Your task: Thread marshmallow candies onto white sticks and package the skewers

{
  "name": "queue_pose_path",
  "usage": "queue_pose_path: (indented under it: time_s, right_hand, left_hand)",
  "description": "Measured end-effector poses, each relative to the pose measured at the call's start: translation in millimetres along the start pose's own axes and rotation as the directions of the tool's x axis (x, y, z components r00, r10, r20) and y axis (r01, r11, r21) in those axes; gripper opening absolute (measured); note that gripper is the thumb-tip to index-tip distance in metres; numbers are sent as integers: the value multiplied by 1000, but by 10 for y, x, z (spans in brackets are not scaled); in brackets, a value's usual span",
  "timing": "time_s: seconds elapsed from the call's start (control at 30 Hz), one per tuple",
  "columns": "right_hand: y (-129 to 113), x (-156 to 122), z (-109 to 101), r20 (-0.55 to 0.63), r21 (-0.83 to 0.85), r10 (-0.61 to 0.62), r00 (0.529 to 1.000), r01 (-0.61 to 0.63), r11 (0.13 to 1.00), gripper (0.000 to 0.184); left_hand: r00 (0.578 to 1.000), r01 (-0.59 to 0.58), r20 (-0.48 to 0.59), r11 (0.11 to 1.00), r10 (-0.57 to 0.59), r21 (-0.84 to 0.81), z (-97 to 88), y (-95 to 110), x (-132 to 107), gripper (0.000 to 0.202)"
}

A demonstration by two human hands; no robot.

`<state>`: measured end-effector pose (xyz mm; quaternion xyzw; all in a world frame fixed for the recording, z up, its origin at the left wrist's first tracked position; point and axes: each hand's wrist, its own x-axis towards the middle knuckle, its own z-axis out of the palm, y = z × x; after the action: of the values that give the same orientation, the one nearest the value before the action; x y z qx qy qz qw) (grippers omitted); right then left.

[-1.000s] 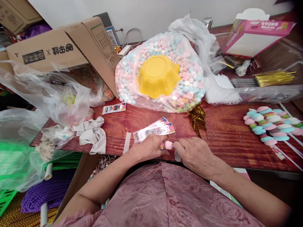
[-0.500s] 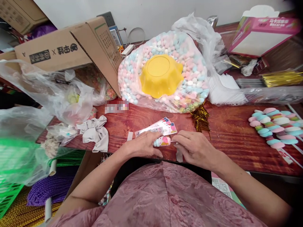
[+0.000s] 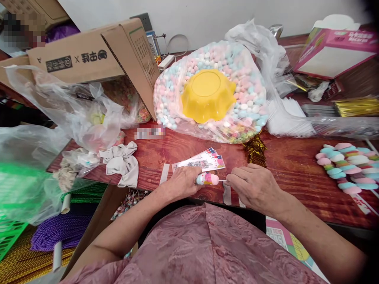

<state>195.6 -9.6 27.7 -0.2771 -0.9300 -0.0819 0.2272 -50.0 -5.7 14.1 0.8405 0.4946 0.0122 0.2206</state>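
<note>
A small marshmallow skewer (image 3: 211, 179), pink and blue inside a clear printed sleeve, lies sideways between my hands near the table's front edge. My left hand (image 3: 184, 184) is closed around its left end, hiding that part. From its right end a thin white stick runs to my right hand (image 3: 251, 186), whose fingers pinch the stick's far end. Just beyond my left hand, several printed flat sleeves (image 3: 204, 161) lie fanned out on the wooden table (image 3: 154, 152). Strips of clear tape (image 3: 227, 194) hang at the front edge below the stick.
A big bag of pastel marshmallows (image 3: 168, 98) with an upturned yellow bowl (image 3: 210, 92) on it stands behind. Finished marshmallow skewers (image 3: 349, 165) lie at right. A grey cloth (image 3: 121, 161), a cardboard box (image 3: 89, 59) and gold twist ties (image 3: 256, 152) are also about.
My right hand has moved away to the right, and more of the white stick shows. My left thumb no longer sticks out below the skewer. The view has shifted slightly.
</note>
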Motion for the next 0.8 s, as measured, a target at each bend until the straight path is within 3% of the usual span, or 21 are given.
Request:
queue_pose_path:
  time_s: [0.2,0.37,0.47,0.53,0.63,0.7,0.8]
  right_hand:
    - [-53,41,11,62,57,14,998,-18,998,20]
    - [-217,163,190,17,73,58,998,-59,996,24]
    - [-184,184,203,-9,141,92,996,-90,986,24]
    - [-84,155,147,2,231,159,987,-155,961,21]
    - [78,83,54,15,379,237,971,-225,898,14]
    - [124,50,36,12,456,236,972,-215,864,12]
    - [77,50,89,-51,524,237,970,-176,834,11]
  left_hand:
    - [1000,-9,-3,999,9,45,49,40,-46,17]
    - [999,-42,-8,992,41,-117,92,147,18,20]
    - [1000,-22,8,960,26,-279,32,159,32,27]
    - [998,-16,42,870,43,-493,-31,136,22,36]
    - [978,52,157,571,138,-820,-96,84,7,41]
    - [963,148,223,395,152,-907,-87,65,11,40]
    - [966,237,254,229,47,-944,-3,92,30,43]
